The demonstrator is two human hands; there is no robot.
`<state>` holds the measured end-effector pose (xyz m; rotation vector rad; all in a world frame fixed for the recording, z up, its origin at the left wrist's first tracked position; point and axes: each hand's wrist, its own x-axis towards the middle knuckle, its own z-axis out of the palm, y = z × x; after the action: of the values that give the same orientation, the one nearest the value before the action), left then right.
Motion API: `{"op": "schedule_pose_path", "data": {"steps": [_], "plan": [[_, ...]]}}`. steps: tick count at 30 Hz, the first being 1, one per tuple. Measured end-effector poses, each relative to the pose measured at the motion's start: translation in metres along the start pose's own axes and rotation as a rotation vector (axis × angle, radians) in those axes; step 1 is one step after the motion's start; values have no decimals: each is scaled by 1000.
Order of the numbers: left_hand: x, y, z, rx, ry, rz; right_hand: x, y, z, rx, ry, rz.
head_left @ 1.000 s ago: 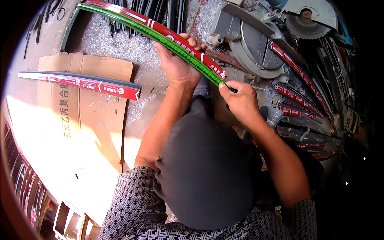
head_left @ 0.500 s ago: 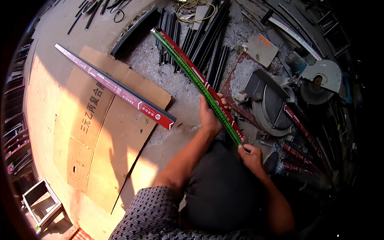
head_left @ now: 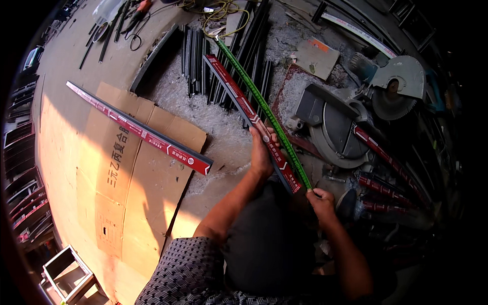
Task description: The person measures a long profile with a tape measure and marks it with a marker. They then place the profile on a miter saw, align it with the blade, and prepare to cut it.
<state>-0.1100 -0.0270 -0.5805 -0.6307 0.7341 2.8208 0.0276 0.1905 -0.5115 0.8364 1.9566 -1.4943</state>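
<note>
A flattened brown cardboard sheet [head_left: 137, 178] covers the left half of the frame on the concrete floor [head_left: 66, 76]. Across it, running from upper left down toward the centre, lies a long dark metal profile strip wrapped in red printed film [head_left: 140, 131]. Right of centre stands a grey mitre saw with a toothed round blade [head_left: 356, 117], with metal shavings spread around its base. A bundle of bare dark metal bars [head_left: 203, 56] lies at the top centre.

In the middle of the frame a second long dark profile with red film [head_left: 249, 114] slants from the upper centre down to the lower right. Lying along its right edge, touching it, is a long thin green ruler-like strip [head_left: 264, 109] on the same axis.

The left hand [head_left: 262, 155] sits on the profile's lower part, fingers curled over it from the left and pressed down on it. The right hand [head_left: 320, 201] is lower and to the right, at the very bottom end of the green strip, its fingers drawn together in a pinch on that tip. Both long pieces stretch up and away from the hands toward the top centre; the left hand is nearer the profile's middle, the right hand only meets the ends.
</note>
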Motion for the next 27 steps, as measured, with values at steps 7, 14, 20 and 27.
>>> {"op": "schedule_pose_path", "data": {"steps": [7, 14, 20, 27], "plan": [[-2, 2, 3, 49, 9, -31, -10, 34, -23, -54, 58, -14], [7, 9, -8, 252, 56, 29, -25, 78, -40, 1, 57, 79], [49, 31, -31, 354, 135, 75, -30, 81, -37, 40, 52, 92], [100, 56, -36, 553, 176, 83, -17, 100, -42, 69, 143, 168]]}}
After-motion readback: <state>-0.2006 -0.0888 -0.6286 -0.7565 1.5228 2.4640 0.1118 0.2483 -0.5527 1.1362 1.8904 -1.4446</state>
